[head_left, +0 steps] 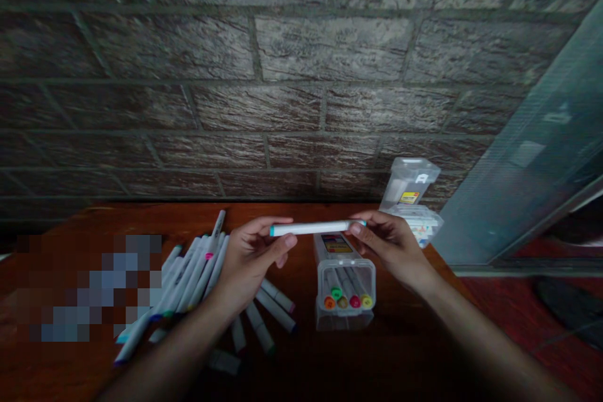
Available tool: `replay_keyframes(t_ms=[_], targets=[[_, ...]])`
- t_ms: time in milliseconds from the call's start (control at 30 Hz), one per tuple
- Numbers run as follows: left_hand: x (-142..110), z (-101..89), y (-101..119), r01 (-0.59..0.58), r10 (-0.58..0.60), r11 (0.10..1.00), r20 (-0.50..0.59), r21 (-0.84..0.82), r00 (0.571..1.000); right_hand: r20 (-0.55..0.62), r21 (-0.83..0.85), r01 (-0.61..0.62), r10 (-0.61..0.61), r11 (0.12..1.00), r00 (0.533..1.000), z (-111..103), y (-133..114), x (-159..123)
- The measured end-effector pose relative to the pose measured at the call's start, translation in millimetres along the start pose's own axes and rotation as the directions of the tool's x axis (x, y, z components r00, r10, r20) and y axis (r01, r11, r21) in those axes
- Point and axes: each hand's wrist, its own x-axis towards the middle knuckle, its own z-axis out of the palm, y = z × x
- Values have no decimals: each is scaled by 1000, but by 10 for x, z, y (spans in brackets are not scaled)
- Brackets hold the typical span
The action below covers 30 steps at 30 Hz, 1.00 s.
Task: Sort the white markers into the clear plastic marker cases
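Both hands hold one white marker [313,228] level in the air, its ends turquoise. My left hand [252,254] pinches the left end between thumb and fingers. At the other end, my right hand [389,245] has its thumb and fingertips closed on the turquoise tip. Below and between the hands lies a clear plastic case [346,267], its opening facing me. Several markers [343,279] inside it show orange, green, tan, red and yellow ends. A loose pile of white markers [195,276] spreads over the table to the left, partly covered by my left forearm.
The wooden table [301,352] meets a stone-block wall [292,107] at the back. Another clear case [409,188] stands open at the back right. Beyond the table's right edge are a glass panel [527,163] and a red floor [513,311]. A pixelated patch hides the far left.
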Motion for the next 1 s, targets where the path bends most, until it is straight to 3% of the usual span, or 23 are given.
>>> replay_keyframes(t_ms=[300,667,800,1000], targets=[[19,-25,-37,-4,5,1000,40,-8,999,-13,3,46,-46,999,999,-26,6,10],[-6,54,23,-81,89,928,-5,363,996,-7,-70,129,-130,989,992,60,7,3],[-5,71,27,-85,91,932,0,354,996,-34,-101,159,-163,982,986,76,14,-6],[7,51,17,-45,47,984,-5,174,999,-56,21,25,-24,999,998,34,-8,-15]])
